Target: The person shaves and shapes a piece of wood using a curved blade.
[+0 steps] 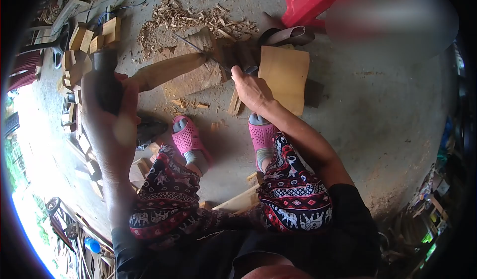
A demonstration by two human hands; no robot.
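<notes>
My left hand (112,107), raised at the left, is closed round a dark rounded object with a blunt cylindrical end (105,60). From beside its fingers a tapered pale wooden piece (169,71) reaches right, over a broad wooden block (198,82) on the floor. A thin dark metal rod (188,43) lies slanted near the piece's far end. My right hand (254,91) is closed, thumb forward, beside short dark tube-like pieces; its fingers are mostly hidden and I cannot tell what they grip. Just right of it lies a tan sheet (284,75).
Wood shavings (171,18) cover the floor beyond the block. Several wood offcuts (82,43) line the left. A rolled brown sheet (292,35) lies near a red plastic chair leg (305,10). My feet in pink slippers (189,137) are on the concrete floor (372,130).
</notes>
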